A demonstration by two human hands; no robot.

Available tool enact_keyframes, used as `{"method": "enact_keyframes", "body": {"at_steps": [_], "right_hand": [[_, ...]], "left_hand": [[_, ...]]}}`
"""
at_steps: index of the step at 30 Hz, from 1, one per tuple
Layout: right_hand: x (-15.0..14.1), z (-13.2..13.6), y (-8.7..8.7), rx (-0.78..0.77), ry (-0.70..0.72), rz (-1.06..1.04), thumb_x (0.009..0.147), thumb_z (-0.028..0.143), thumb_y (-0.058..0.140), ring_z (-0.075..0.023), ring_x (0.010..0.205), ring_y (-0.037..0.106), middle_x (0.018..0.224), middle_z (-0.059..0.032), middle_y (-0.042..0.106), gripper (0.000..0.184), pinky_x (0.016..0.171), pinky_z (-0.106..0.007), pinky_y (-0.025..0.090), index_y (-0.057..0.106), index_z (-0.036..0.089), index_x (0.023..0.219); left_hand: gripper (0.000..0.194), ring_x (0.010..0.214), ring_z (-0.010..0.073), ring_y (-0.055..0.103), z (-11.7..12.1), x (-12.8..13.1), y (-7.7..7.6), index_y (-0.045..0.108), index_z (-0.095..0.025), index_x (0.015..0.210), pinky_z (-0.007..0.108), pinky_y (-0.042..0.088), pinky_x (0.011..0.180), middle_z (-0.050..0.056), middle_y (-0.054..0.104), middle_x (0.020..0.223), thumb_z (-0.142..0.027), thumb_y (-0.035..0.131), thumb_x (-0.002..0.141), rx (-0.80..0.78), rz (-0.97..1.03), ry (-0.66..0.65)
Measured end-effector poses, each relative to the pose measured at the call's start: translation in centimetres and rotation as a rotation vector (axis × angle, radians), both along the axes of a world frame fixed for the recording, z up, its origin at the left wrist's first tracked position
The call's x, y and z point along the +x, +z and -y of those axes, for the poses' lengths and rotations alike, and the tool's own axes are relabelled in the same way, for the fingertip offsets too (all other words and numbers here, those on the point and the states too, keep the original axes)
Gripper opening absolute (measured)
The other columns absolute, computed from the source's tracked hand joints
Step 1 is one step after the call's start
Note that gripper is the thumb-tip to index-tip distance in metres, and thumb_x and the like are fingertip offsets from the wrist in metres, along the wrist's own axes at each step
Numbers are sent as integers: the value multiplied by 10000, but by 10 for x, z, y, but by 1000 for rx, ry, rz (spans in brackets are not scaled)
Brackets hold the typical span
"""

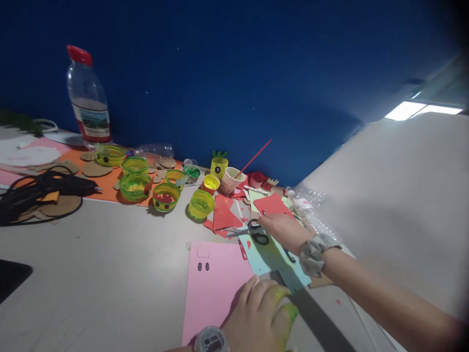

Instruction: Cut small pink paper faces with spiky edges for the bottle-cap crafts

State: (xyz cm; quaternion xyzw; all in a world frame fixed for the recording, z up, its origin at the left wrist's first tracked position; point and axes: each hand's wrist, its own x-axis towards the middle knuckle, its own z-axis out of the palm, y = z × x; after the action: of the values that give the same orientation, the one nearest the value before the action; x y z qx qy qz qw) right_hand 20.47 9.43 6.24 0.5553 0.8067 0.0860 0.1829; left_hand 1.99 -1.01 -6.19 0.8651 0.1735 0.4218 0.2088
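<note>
My left hand lies flat on a pink paper sheet near the table's front edge, fingers spread and smeared with yellow-green paint; a watch sits on that wrist. My right hand reaches forward with its fingers at the black handles of a pair of scissors, which lie on light blue paper and red paper pieces. A grey scrunchie is round the right wrist. Whether the fingers are closed round the scissors is hard to make out.
Several green cut bottle bottoms and small paint cups stand on the table. A black glue gun lies at the left on orange paper. A clear bottle with a red cap stands against the blue wall.
</note>
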Motion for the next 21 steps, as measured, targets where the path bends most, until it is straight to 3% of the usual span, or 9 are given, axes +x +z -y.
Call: {"method": "enact_keyframes", "body": {"at_steps": [2, 7, 11, 15, 21], "right_hand": [[-9, 2, -1, -55, -2, -19, 855, 43, 534, -229, 790, 683, 1006, -109, 691, 330, 702, -322, 512, 645, 180, 1134], [-10, 1, -7, -100, -38, -73, 816, 120, 614, -271, 971, 655, 1087, -148, 645, 283, 803, -343, 514, 616, 130, 1099], [-7, -1, -12, -120, -79, -97, 780, 56, 585, -258, 899, 670, 1006, -126, 662, 242, 767, -334, 508, 616, 140, 1004], [-2, 7, -12, -80, -130, -112, 803, 24, 507, -275, 833, 673, 937, -124, 671, 233, 699, -351, 485, 615, 161, 958], [5, 30, 7, 50, -255, -244, 855, 123, 460, -310, 754, 671, 885, -149, 677, 190, 611, -378, 477, 566, 156, 1009]], "left_hand": [[461, 1271, 273, 447, 3, 3, -2, 498, -224, 1254, 491, 345, 1112, 66, 528, 1356, -486, 545, 878, 43, 18, 31], [338, 1233, 240, 508, 10, 11, -5, 517, -314, 1248, 484, 384, 1090, 12, 575, 1325, -300, 549, 912, 161, -9, 60], [169, 1224, 164, 475, 9, 8, 4, 606, -254, 1064, 435, 243, 1169, -56, 578, 1317, -242, 492, 940, 230, 152, 127], [205, 1265, 165, 428, 6, 1, 9, 610, -297, 1094, 427, 161, 1179, -90, 587, 1292, -263, 448, 972, 322, 158, 40], [204, 1156, 188, 516, 8, 11, -3, 612, -271, 1041, 414, 371, 1046, -45, 638, 1211, -333, 423, 994, 255, 61, 8]]}}
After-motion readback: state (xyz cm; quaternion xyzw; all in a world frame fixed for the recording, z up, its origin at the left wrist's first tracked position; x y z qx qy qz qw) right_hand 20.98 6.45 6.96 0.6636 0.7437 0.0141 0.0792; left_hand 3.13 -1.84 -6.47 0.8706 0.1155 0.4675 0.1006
